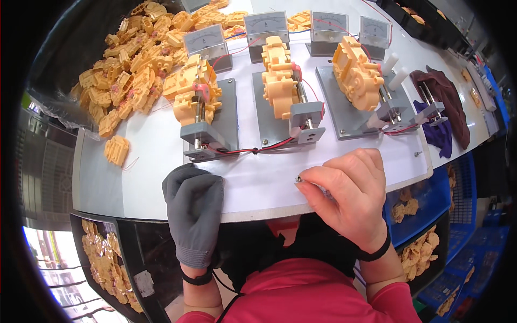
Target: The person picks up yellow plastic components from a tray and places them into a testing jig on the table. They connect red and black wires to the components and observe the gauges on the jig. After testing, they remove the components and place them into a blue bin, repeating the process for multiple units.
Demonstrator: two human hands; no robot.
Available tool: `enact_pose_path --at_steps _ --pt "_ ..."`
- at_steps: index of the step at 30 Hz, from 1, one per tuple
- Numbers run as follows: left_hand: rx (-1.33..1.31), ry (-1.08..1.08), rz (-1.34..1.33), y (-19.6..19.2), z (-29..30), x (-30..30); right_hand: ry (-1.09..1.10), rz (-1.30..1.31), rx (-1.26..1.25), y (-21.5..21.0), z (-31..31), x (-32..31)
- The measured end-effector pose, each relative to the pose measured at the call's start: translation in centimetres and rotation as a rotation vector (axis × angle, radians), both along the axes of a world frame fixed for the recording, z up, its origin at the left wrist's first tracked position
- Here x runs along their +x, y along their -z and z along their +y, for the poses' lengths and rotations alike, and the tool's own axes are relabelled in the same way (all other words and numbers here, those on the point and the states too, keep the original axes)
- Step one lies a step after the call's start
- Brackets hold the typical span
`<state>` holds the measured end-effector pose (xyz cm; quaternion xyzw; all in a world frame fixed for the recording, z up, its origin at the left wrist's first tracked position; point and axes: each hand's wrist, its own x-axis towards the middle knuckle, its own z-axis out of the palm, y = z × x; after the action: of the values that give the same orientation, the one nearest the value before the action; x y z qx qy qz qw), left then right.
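Note:
My left hand [194, 212], in a grey glove, rests near the table's front edge just below the left test fixture [229, 116]. Its fingers are curled in, and whatever they may hold is hidden. Bare and pinched, my right hand [350, 196] holds a small metal piece [299, 179] between thumb and forefinger, over the white sheet in front of the middle fixture [264, 121]. Yellow plastic gear housings sit on the left [188, 89], middle [278, 81] and right [358, 75] fixtures. Metal rods and clamps stand beside them, with red and black wires running between the fixtures.
Analog meters [266, 24] line the back. A large heap of yellow housings [134, 64] lies back left, with one loose housing [116, 151] nearer. Purple and brown cloths [444, 102] lie at the right. Bins of yellow parts stand below the table on both sides.

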<state>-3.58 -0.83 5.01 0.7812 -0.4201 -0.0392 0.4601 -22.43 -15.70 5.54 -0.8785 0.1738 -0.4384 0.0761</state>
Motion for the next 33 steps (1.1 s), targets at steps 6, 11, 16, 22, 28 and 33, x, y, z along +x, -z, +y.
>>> enact_pose_path --at_steps 6,11,16,22,28,33 --pt "-0.019 -0.01 -0.015 0.15 -0.01 0.0 0.009 0.011 -0.002 -0.28 0.08 0.14" --pt "-0.02 0.0 -0.033 0.27 0.08 0.11 0.013 0.012 -0.004 -0.17 0.04 0.22" --pt "-0.032 0.008 -0.025 0.32 -0.05 0.02 0.025 0.023 -0.008 -0.02 0.03 0.24" --pt "-0.039 0.01 -0.019 0.16 0.01 -0.03 0.002 0.06 0.019 -0.18 0.0 0.25" --pt "-0.037 0.018 -0.026 0.18 0.29 0.12 -0.015 0.057 0.034 -0.07 0.19 0.57" --pt "-0.042 0.019 -0.03 0.77 0.4 0.61 -0.017 0.058 0.056 -0.07 0.28 0.67"
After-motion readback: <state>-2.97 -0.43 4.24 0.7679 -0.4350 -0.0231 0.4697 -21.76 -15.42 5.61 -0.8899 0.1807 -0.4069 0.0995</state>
